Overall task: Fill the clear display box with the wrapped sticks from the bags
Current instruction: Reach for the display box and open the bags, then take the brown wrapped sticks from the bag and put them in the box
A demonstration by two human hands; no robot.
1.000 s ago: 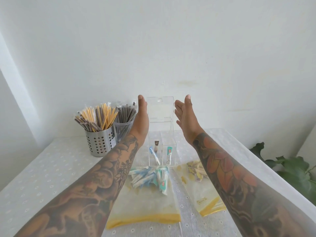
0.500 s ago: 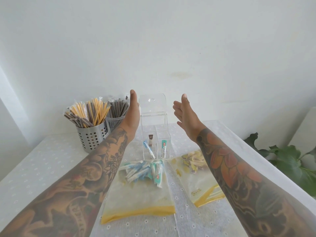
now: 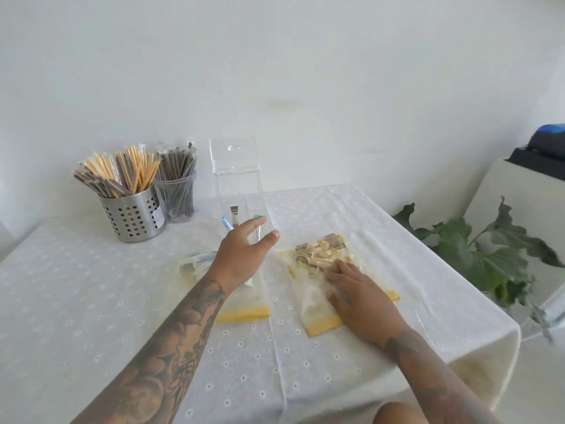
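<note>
Clear display box [image 3: 240, 191]: stands upright at the far middle of the table [image 3: 76, 286], lid raised, holding only a few wrapped sticks [image 3: 234, 214] on end; largely unfilled. Left bag [image 3: 244, 301]: clear, yellow-edged, lying flat just near of the box, its long axis running near to far, blue-and-white sticks bunched at its far end and mostly hidden by the forearm. Right bag [image 3: 318, 270]: same make, lying to the right of the first, long axis angled from near-left to far-right, pale yellow and brown sticks heaped at the far end. Left hand [image 3: 241, 255]: raised over the far end of the left bag, fingers and thumb spread and relaxed, nothing held, fingertips in front of the box's lower face; contact with the box cannot be told. Right hand [image 3: 357, 298]: laid flat, palm down, on the middle of the right bag, fingers straight and pointing far-left toward the heap, gripping nothing. Governing relation: the right bag's sticks lie just beyond the right fingertips, along the bag's long axis; the right hand is the nearer to them, while the left is nearer the box. Also present: perforated steel holder [image 3: 131, 215] and clear cup [image 3: 177, 197] of long wrapped sticks, far left; plant [image 3: 477, 252], right.
</note>
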